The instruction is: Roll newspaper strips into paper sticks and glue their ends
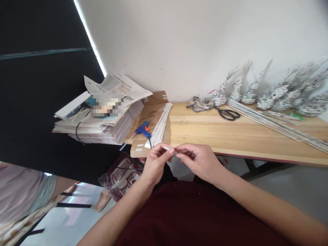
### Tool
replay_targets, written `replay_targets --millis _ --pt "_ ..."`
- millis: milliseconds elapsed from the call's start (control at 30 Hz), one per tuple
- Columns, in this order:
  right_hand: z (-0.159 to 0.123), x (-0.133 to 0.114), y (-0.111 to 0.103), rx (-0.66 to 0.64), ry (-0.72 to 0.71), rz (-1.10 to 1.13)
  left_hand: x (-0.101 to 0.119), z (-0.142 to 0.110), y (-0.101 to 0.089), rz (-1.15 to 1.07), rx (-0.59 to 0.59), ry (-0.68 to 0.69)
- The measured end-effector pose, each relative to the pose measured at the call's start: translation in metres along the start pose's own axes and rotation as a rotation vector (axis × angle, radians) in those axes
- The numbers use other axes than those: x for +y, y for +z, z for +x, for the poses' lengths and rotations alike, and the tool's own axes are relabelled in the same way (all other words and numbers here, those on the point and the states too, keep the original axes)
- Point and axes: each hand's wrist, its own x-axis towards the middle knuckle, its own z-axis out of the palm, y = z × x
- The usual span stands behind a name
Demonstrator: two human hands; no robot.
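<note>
In front of my lap, at the table's near edge, my left hand point(156, 163) and my right hand point(201, 161) come together at the fingertips. My left thumb and fingers pinch a small pale paper strip point(167, 148). My right fingers are closed at its other end, where a little grey-white bit shows between the fingertips. Most of the strip is hidden by the fingers. Just beyond my left hand, strips of newspaper point(161, 124) lie on a piece of cardboard point(167, 131). A blue glue gun point(144, 130) rests there too, its cable running down toward my left hand.
A tall newspaper stack point(120, 131) stands at the left. Along the wall at the right are several woven paper vases point(248, 93), with long paper sticks point(271, 119), black-handled scissors point(229, 113) and a grey rag point(200, 104) on the wooden table point(194, 131). Another person sits at lower left.
</note>
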Motion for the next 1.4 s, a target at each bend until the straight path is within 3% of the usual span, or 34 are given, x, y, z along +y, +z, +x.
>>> replay_targets --millis 267,467,600,700,867,967,1167,1400 --pt "0.001 0.003 -0.007 -0.270 0.205 0.271 0.000 -0.001 -0.002 0.052 -0.039 0.021" --pt "-0.004 0.007 0.002 -0.008 -0.041 -0.111 -0.004 0.001 0.004 0.069 0.013 0.013" --pt "-0.005 0.017 0.003 0.045 -0.194 -0.257 -0.012 0.004 0.003 0.149 -0.008 0.006" --pt "-0.004 0.023 -0.003 0.022 -0.178 -0.289 -0.016 0.008 -0.004 0.414 -0.043 0.102" --pt "-0.002 0.035 -0.015 0.012 -0.004 -0.253 -0.019 0.018 -0.031 1.215 -0.255 0.450" --pt "0.000 0.046 -0.018 0.011 0.054 -0.204 -0.025 0.025 -0.051 1.527 -0.320 0.519" --pt "0.005 0.060 -0.020 -0.027 0.139 -0.151 -0.029 0.030 -0.081 1.778 -0.338 0.625" --pt "0.009 0.068 -0.022 -0.065 0.186 -0.138 -0.013 0.030 -0.100 1.829 -0.292 0.620"
